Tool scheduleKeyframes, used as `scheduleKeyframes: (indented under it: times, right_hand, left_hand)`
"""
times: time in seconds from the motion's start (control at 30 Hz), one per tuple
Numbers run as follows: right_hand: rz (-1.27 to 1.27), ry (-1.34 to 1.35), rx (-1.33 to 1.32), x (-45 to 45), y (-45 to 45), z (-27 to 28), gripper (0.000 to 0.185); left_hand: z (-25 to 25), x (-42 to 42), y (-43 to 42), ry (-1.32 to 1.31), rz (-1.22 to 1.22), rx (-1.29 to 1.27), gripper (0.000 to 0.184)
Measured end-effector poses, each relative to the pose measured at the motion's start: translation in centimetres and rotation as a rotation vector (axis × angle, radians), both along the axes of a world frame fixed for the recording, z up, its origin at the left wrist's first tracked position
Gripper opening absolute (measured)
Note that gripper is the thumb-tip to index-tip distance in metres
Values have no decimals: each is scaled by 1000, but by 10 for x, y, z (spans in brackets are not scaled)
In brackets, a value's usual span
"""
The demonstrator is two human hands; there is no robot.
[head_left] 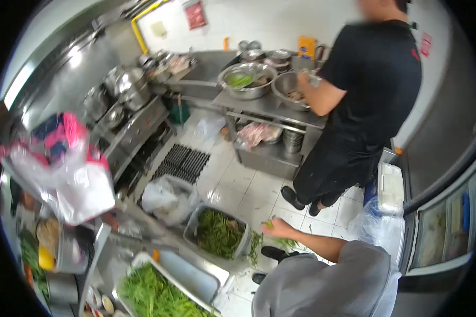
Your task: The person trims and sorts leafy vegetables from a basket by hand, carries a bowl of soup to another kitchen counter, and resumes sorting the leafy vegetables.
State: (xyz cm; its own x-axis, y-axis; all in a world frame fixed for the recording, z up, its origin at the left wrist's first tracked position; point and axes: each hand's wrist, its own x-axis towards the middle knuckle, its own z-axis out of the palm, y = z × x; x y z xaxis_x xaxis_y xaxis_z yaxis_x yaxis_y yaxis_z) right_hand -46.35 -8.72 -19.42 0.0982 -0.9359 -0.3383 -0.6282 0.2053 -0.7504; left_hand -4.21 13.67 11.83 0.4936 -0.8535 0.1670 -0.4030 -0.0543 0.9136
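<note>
My right hand [279, 228] reaches out from my grey sleeve, its fingers closed around a few green stems [269, 224]. Leafy greens [285, 242] hang below that hand. To its left on the floor stands a grey tub [245, 247] holding a heap of leafy greens [217, 232]. Some loose greens [255, 247] trail over the tub's right side. My left hand does not show.
A person in black [375, 84] stands at a steel table [280, 108] with bowls. A white bin [203, 301] of greens and a bagged container [169, 201] are at lower left. A plastic-covered load [74, 185] hangs left. A glass-fronted fridge [444, 227] stands right.
</note>
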Motion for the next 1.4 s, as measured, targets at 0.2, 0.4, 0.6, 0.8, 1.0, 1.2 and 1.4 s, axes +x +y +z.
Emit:
scheduleKeyframes:
  times: [0.2,0.4,0.6,0.8,1.0,1.2,1.4]
  right_hand:
    - [154,-607,-325,92,-58,221,16]
    - [723,-572,-865,143,-56,333,22]
    - [922,-449,-650,174,-68,301,31]
    - [747,-316,-140,155,-97,261,20]
    - [654,-340,-153,125,-109,226,22]
    - [767,-40,-403,97,-64,212,27]
    - [925,-30,-346,72,-4,138,24]
  left_hand:
    - [-11,-12,-82,-70,-77,13,20]
    - [2,-52,-148,-25,-353,15,20]
    - [-14,-65,-174,95,-450,-42,26]
    - [-38,-67,-220,-498,-365,68,28]
    - [-66,-88,-245,-493,-537,-148,30]
    - [-87,-124,-218,-646,-765,47,19]
    - [-169,-147,-163,-354,-866,297,18]
